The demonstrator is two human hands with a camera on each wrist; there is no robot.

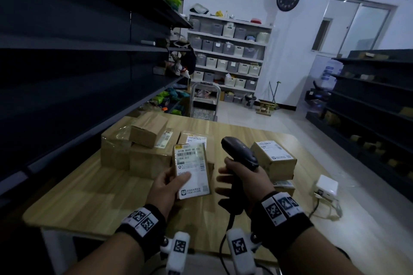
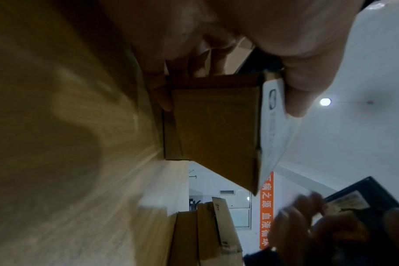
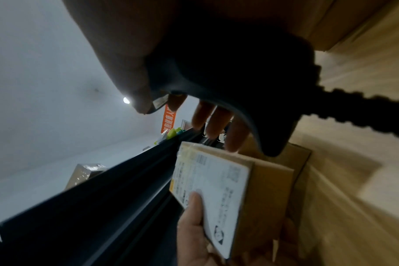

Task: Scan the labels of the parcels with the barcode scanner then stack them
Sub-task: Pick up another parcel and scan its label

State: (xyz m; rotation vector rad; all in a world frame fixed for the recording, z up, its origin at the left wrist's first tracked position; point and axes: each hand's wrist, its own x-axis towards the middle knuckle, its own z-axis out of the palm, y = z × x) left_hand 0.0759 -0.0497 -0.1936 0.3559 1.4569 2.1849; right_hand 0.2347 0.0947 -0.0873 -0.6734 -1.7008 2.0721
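Note:
My left hand (image 1: 171, 184) holds a small cardboard parcel (image 1: 193, 169) above the wooden table (image 1: 89, 196), its white label facing up and my thumb lying on the label. In the left wrist view the fingers curl under the parcel (image 2: 216, 129). My right hand (image 1: 242, 179) grips the handle of a black barcode scanner (image 1: 240, 152) just right of the parcel, its head raised above the hand. The right wrist view shows the scanner (image 3: 228, 72) in the palm with three fingers stretched out past it, above the labelled parcel (image 3: 216, 189).
Several brown parcels (image 1: 134, 147) are piled at the table's left, one more (image 1: 194, 138) lies behind the held one, and labelled parcels (image 1: 273, 158) are stacked at the right. A white adapter box (image 1: 326, 186) sits at the right edge. Dark shelving (image 1: 78, 73) runs along the left.

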